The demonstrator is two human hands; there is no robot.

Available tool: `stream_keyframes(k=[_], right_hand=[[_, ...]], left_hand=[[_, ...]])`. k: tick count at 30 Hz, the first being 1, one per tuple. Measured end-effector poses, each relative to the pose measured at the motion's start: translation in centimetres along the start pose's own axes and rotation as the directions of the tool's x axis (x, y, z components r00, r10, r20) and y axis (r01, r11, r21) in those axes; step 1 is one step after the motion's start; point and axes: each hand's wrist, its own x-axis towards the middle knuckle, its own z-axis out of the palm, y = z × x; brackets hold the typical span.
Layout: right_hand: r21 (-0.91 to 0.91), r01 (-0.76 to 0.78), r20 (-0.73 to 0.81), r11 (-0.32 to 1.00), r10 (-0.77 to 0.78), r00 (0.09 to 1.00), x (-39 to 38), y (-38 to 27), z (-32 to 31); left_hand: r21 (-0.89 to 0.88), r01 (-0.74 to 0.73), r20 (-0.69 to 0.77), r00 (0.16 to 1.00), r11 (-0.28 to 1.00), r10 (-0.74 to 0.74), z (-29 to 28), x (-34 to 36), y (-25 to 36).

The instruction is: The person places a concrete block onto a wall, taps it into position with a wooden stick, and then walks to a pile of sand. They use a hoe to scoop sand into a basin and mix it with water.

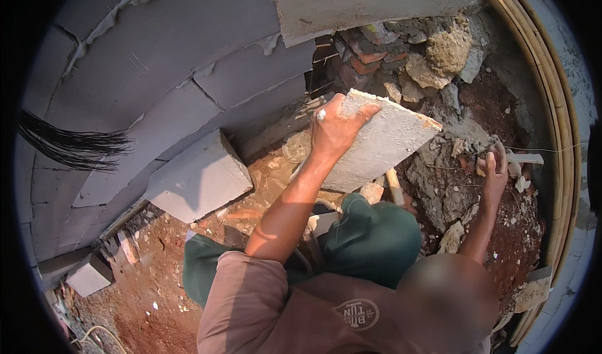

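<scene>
"Head view, from the left: anything worth noting?"

"Black bundle of thin, stiff strands (75, 142) in front of a grey wall of large blocks (182, 40). Below, on reddish soil (153, 291), a small pale-grey block (89, 274); farther right, a larger smooth grey rectangular block (197, 181) lying near the wall's foot."

"And the wearer's own hands?"

"Neither in view; can't tell whether grasping or released. Visible only: those of a crouching co-worker in brown shirt (313, 310) and dark-green trousers (382, 232)."

"Co-worker's left hand (334, 131)?"

"Clasped over the upper edge of a rough, pale-grey rectangular slab (382, 144). Slab tilted, just beyond the trousers; lower edge partly hidden, so can't tell whether resting on soil."

"Step in hand?"

"Apparently steadying the slab at an angle."

"Farther right?"

"Broken brick-and-mortar rubble (439, 56). Then the co-worker's right hand (494, 164), fingers bent at a slim white strip (525, 158); gripped or only touched, can't tell. Last, curved tan poles (560, 122)."

"For the next move?"

"Probably a firm hold on that crumbly edge, and care around the uneven rubble."
</scene>
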Motion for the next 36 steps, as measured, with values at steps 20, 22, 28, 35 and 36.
stream_keyframes(k=[20,22,28,35,36], right_hand=[[0.057,-0.099,0.716,0.993,0.028,0.698,-9.3,-3.7,14.5],[0.069,0.031,0.863,0.997,-0.075,0.500,-9.0,-4.1,14.5],[-0.005,0.103,0.844,0.995,-0.051,0.534,-1.6,-8.9,17.1],[0.026,0.205,0.953,0.978,-0.086,0.290,-2.8,-4.5,22.0],[-0.003,0.160,0.957,0.987,-0.044,0.288,-3.8,-4.1,22.7]], left_hand=[[-0.485,0.446,0.074,0.878,0.752,-0.473,3.7,-6.8,-2.2],[-0.382,0.533,0.088,0.834,0.755,-0.544,1.9,-6.7,-2.8],[-0.262,0.364,0.187,0.928,0.894,-0.323,-2.1,-4.1,0.9],[-0.305,0.212,-0.434,0.837,0.928,-0.334,-0.3,-5.7,-7.0],[-0.366,0.291,-0.407,0.804,0.884,-0.433,-1.3,-6.4,-8.1]])
